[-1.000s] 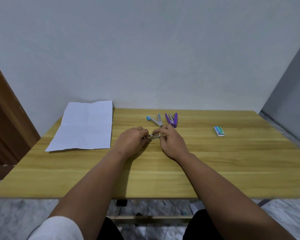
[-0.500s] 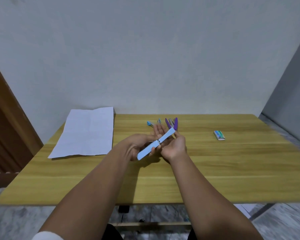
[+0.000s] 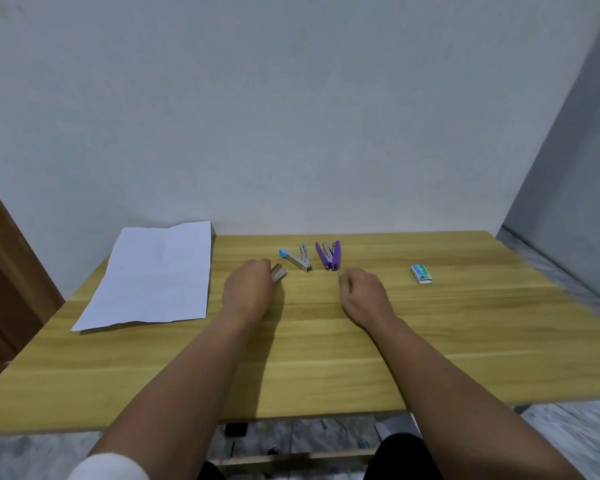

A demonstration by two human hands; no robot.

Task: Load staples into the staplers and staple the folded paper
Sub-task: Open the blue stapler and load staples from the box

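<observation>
Wooden table (image 3: 326,341) before me, my left hand (image 3: 248,292) gripping a stapler (image 3: 278,272), my right hand (image 3: 362,297) loosely curled, empty, beside blue stapler (image 3: 297,260).

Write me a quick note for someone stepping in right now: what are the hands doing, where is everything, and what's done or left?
Left hand: on the table, fingers curled on a stapler whose metal end pokes out.
Right hand: loosely curled, holding nothing.
Blue stapler and purple stapler: both lie opened at the table's far middle.
Staple box: far right, apart from the hands.
Paper: creased, lying flat at left.
Done: staplers opened; whether any is loaded cannot be seen.
Left: load staples, fold the paper, staple it.
</observation>
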